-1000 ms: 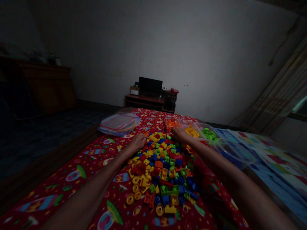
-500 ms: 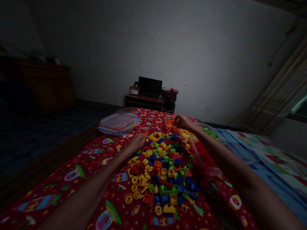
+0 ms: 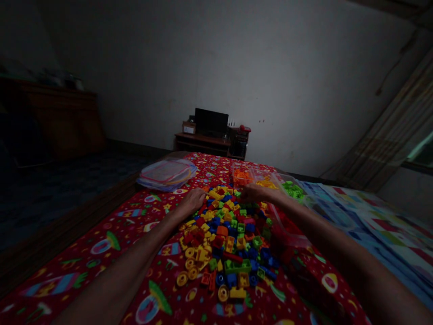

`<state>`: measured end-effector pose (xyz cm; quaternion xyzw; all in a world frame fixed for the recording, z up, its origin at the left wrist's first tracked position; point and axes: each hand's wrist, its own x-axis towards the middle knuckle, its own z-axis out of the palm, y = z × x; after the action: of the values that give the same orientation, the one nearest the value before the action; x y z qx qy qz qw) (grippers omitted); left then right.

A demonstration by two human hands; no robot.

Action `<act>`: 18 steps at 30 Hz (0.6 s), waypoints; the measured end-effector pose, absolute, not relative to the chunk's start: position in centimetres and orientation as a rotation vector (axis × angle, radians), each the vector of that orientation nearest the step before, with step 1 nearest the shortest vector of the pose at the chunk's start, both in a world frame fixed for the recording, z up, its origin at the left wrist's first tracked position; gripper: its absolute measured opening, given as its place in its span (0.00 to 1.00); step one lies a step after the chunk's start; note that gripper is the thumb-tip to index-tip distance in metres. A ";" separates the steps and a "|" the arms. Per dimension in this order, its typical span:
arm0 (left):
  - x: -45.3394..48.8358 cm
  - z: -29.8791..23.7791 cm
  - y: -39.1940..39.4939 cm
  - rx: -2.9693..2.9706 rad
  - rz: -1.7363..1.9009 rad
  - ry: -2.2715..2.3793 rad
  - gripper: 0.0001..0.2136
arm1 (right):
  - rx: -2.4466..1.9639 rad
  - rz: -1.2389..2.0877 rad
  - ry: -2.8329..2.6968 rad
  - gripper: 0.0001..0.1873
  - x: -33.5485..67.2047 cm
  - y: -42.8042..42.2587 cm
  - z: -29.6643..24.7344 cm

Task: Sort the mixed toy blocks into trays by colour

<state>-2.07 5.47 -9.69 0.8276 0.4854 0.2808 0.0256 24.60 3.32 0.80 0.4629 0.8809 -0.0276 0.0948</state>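
Observation:
A heap of small plastic building blocks point(image 3: 226, 239) in red, yellow, blue, green and orange lies on a red patterned cloth point(image 3: 111, 253). My left hand point(image 3: 192, 201) rests knuckles up at the heap's far left edge, fingers curled into the blocks. My right hand point(image 3: 252, 193) is over the heap's far right edge, fingers bent down onto the blocks; what they hold, if anything, is hidden. Just beyond it stand clear containers sorted by colour: orange blocks point(image 3: 241, 176), yellow blocks point(image 3: 265, 183), green blocks point(image 3: 293, 189) and red blocks point(image 3: 287, 225).
A stack of clear lids point(image 3: 166, 174) lies at the cloth's far left. A blue patterned cloth point(image 3: 379, 225) covers the right side. A low wooden stand with a dark screen point(image 3: 211, 123) is against the far wall. The room is dim.
My right hand was at the heap, rose to the orange container half a second ago, and has come back down to the heap's far edge. My left hand has stayed put.

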 end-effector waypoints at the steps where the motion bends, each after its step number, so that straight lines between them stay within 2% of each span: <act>1: -2.1 -9.8 5.5 2.552 0.876 1.501 0.14 | 1.362 -0.076 2.600 0.11 24.5 3.2 0.4; 5: -2.2 -9.9 5.6 2.562 0.871 1.473 0.14 | 1.506 0.058 2.569 0.12 24.3 2.8 -0.7; 9: -2.2 -9.8 5.7 2.582 0.836 1.490 0.14 | 1.552 0.016 2.613 0.11 24.6 2.6 -0.8; 13: -2.2 -9.9 5.7 2.605 0.826 1.510 0.15 | 1.540 -0.142 2.716 0.09 25.9 2.5 0.3; 18: -2.2 -10.0 5.8 2.587 0.839 1.523 0.15 | 1.446 -0.538 2.906 0.07 27.3 3.5 1.6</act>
<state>-2.18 5.76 -10.04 0.8299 0.4886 0.2690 0.0122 27.26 3.53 1.56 0.4382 0.8809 -0.1631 -0.0741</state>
